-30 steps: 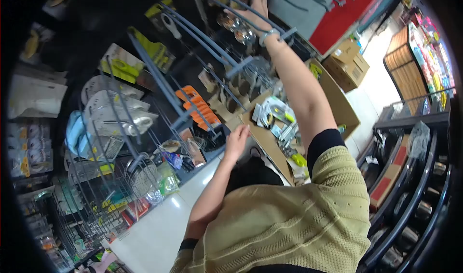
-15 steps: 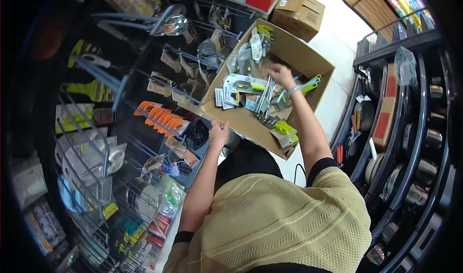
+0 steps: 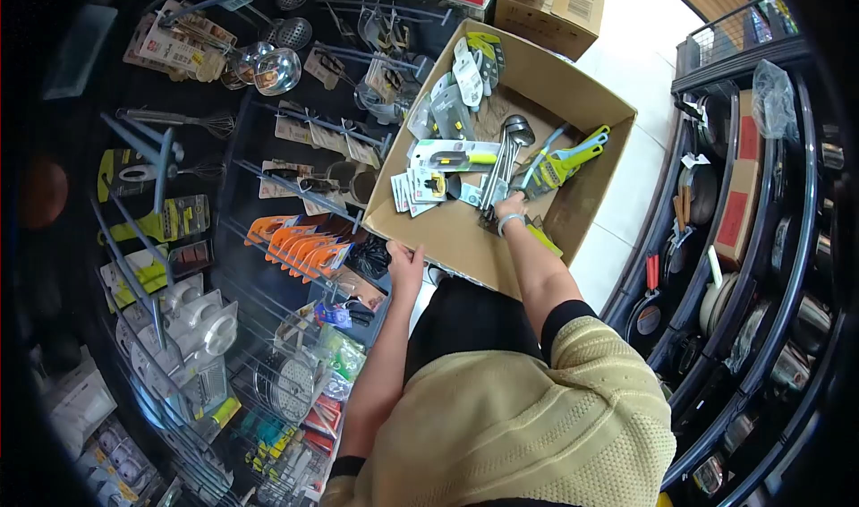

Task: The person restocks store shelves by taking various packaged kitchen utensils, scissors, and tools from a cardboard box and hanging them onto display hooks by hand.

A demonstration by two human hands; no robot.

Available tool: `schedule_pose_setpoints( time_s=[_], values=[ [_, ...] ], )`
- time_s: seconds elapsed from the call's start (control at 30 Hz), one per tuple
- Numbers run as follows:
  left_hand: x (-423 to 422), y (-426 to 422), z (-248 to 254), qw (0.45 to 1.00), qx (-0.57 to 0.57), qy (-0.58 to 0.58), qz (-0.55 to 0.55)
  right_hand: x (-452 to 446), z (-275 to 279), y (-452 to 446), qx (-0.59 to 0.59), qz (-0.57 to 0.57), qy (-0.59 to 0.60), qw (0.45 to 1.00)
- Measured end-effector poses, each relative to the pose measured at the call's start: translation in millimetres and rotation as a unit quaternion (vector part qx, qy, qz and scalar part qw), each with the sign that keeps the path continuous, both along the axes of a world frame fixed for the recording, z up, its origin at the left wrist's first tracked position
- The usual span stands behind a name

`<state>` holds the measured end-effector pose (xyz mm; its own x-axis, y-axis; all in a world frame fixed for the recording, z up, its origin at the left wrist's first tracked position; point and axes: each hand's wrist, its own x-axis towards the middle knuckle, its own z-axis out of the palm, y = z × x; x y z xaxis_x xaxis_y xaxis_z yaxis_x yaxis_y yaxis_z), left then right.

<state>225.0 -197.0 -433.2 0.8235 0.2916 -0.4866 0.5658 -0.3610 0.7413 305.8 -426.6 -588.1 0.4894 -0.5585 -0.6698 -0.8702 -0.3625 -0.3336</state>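
Observation:
An open cardboard box (image 3: 559, 86) is in front of me, its near rim just beyond my legs. My left hand (image 3: 406, 267) is closed at the box's near-left corner. Deep in the box, my right hand (image 3: 511, 208) has its fingers curled beside the lower ends of several metal ladles (image 3: 504, 160); what it holds, if anything, is hidden. Right of the ladles is a green-handled tool in packaging (image 3: 568, 162). To their left are a carded tool with a green handle (image 3: 456, 158), small white cards (image 3: 418, 190) and grey packaged utensils (image 3: 450, 113).
On the left, a black rack holds orange-carded items (image 3: 300, 246), ladles (image 3: 277, 71), a whisk (image 3: 192, 120) and graters (image 3: 284, 389) on protruding hooks. Shelves of pans (image 3: 707, 180) stand along the right. Another carton (image 3: 548, 15) sits behind the box.
My right hand has moved from the ladles' bowl ends down to their lower ends, toward me, uncovering the bowls. My left hand stays at the box corner. The view has shifted slightly.

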Motion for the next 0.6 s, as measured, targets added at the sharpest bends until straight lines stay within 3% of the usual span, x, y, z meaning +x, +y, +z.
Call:
schedule_pose_setpoints(
  time_s=[0.07,0.2,0.33,0.43,0.6],
  values=[
    [1,-2,-4,1.0,-0.009,-0.013,0.007,7,-5,4,-0.016,-0.034,0.014,0.999],
    [-3,1,-4,0.999,0.03,-0.005,-0.012,21,-18,7,-0.071,-0.001,0.076,0.995],
    [-6,1,-10,1.0,-0.009,-0.015,0.006,31,-35,6,-0.099,0.066,0.118,0.986],
    [-5,0,-7,0.999,-0.031,-0.008,0.014,29,-23,6,-0.14,0.059,0.116,0.982],
    [-3,-4,1,1.0,-0.021,0.007,0.007,32,-35,-1,-0.099,-0.018,0.087,0.991]
  ],
)
